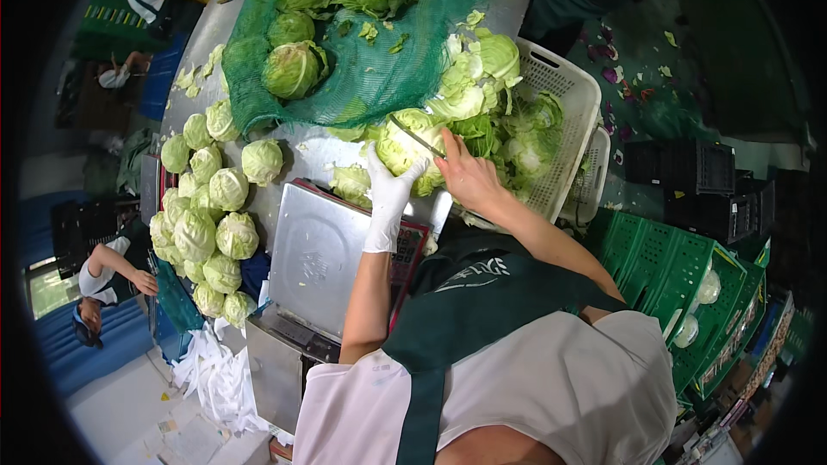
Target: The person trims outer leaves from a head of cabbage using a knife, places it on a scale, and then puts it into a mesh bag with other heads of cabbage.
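Note:
My left hand (pixel 391 190), in a white glove, steadies a cabbage (pixel 400 145) from its near left side, thumb and fingers spread against the leaves. My bare right hand (pixel 468 171) is closed round the handle of a knife (pixel 417 134), whose blade lies across the top of that cabbage. Loose trimmed leaves (pixel 465 87) are heaped just beyond and to the right. Another small cabbage (pixel 352 185) rests by my left hand. Untrimmed cabbages (pixel 294 70) sit on a green mesh sack (pixel 381 81) farther off, and a pile of trimmed cabbages (pixel 195 234) is at the left.
A weighing scale (pixel 316 258) stands left of my forearm on the metal table (pixel 297 142). A white plastic basket (pixel 578 87) holding leaves is at the right, with stacked green crates (pixel 652 258) nearer me. Another person (pixel 110 271) is at the left; others are beyond the table.

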Demonstrator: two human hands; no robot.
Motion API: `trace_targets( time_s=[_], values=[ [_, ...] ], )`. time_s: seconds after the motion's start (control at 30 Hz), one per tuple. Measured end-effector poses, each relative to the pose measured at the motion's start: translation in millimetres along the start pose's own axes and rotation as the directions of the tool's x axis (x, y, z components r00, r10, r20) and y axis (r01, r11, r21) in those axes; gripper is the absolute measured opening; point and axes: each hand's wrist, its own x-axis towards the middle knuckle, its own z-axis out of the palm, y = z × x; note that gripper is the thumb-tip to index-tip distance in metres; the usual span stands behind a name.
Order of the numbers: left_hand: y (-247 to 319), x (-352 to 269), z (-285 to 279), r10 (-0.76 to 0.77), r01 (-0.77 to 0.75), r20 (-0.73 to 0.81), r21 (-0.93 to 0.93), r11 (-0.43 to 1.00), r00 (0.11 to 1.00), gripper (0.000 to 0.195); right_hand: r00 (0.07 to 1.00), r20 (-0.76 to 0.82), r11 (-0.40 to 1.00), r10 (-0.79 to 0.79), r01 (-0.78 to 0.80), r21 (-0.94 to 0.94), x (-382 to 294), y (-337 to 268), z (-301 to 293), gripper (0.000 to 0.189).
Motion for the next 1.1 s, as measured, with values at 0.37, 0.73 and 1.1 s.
trace_targets(
  time_s=[0.37,0.73,1.1],
  values=[
    [15,2,19,-0.014,0.019,-0.073,0.075,0.997,0.997,0.101,0.987,0.146,0.993,0.066,-0.08,0.092,27,19,-18,0.05],
    [29,1,-34,-0.155,0.241,0.303,-0.27,0.932,0.94,0.101,0.912,0.001,0.866,0.41,-0.389,0.315,42,113,34,0.046],
    [35,53,-55,-0.141,0.203,0.282,-0.204,0.958,0.949,0.047,0.825,-0.057,0.752,0.562,-0.482,0.45,-46,101,29,0.05]
  ],
)
